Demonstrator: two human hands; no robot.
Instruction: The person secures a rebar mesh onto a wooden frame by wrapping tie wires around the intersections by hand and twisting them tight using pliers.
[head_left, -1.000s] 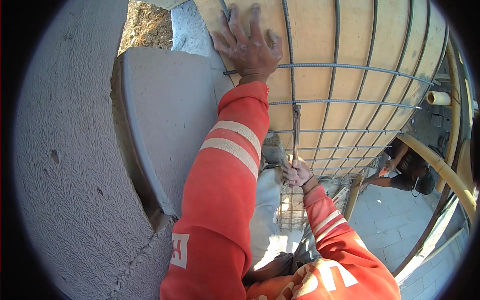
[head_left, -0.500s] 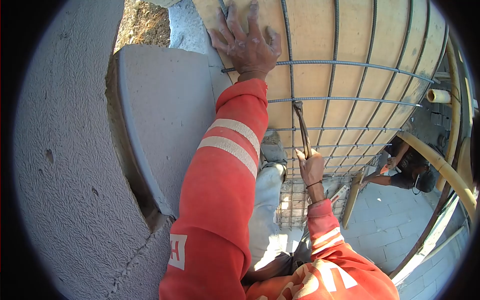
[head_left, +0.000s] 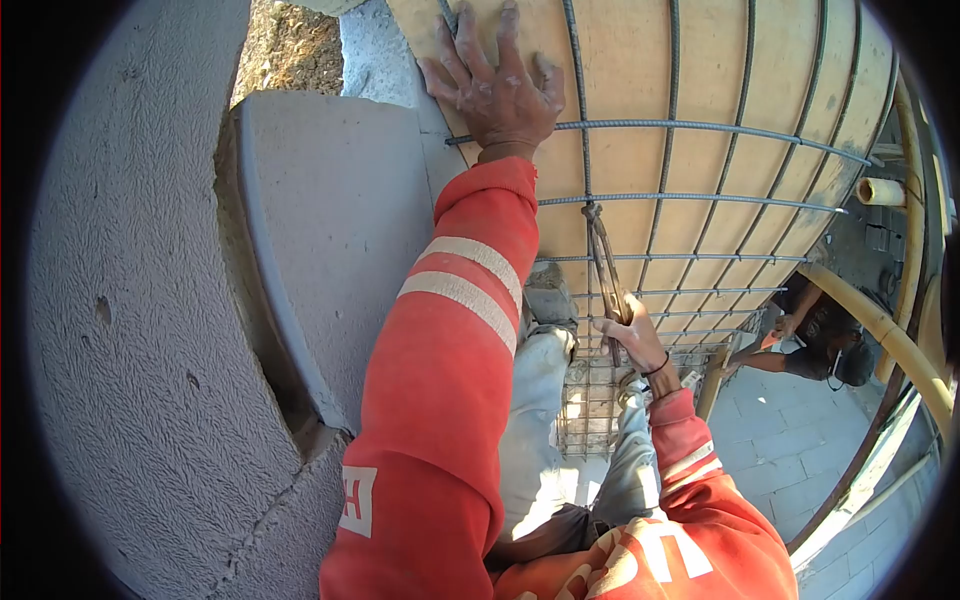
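Note:
My left hand (head_left: 497, 98) lies flat with fingers spread on the plywood panel (head_left: 620, 85), near its upper left edge and beside a steel bar. My right hand (head_left: 638, 335) grips the handles of long metal pincers (head_left: 605, 262). Their jaws point up and meet the rebar grid (head_left: 690, 198) at a crossing of two bars. The handles look slightly parted. Whether the jaws bite on a wire is too small to tell.
A rough grey wall (head_left: 150, 300) and a concrete ledge (head_left: 335, 220) with a gap between them fill the left. Lower right, another person (head_left: 820, 335) bends over a tiled floor (head_left: 770, 450). Yellowish poles (head_left: 880, 325) cross the right side.
My right hand has moved slightly right and down and turned. The pincers' handles have spread apart, while their head stays at the bar crossing. My left hand stays on the panel.

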